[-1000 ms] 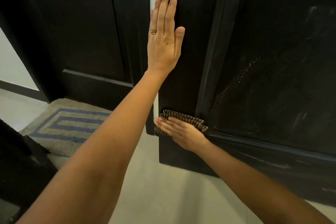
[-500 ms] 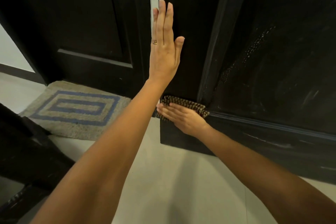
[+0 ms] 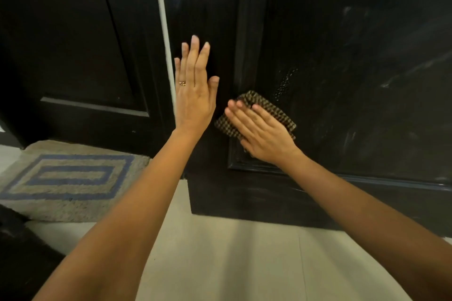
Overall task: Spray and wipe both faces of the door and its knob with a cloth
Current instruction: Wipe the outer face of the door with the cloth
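Mat (image 3: pixel 68 176) lies on the floor (image 3: pixel 232 264), well left of the left hand (image 3: pixel 194 102). That hand is flat, fingers straight and pointing up, palm against the door (image 3: pixel 342 80) near its edge; ring (image 3: pixel 182 83) on one finger. Just right of it, the cloth (image 3: pixel 256 100) is pressed to the door under the right hand (image 3: pixel 264 134), fingers straight, unclenched. Droplets (image 3: pixel 283 83) above the cloth; pale smears (image 3: pixel 401 73) further right.
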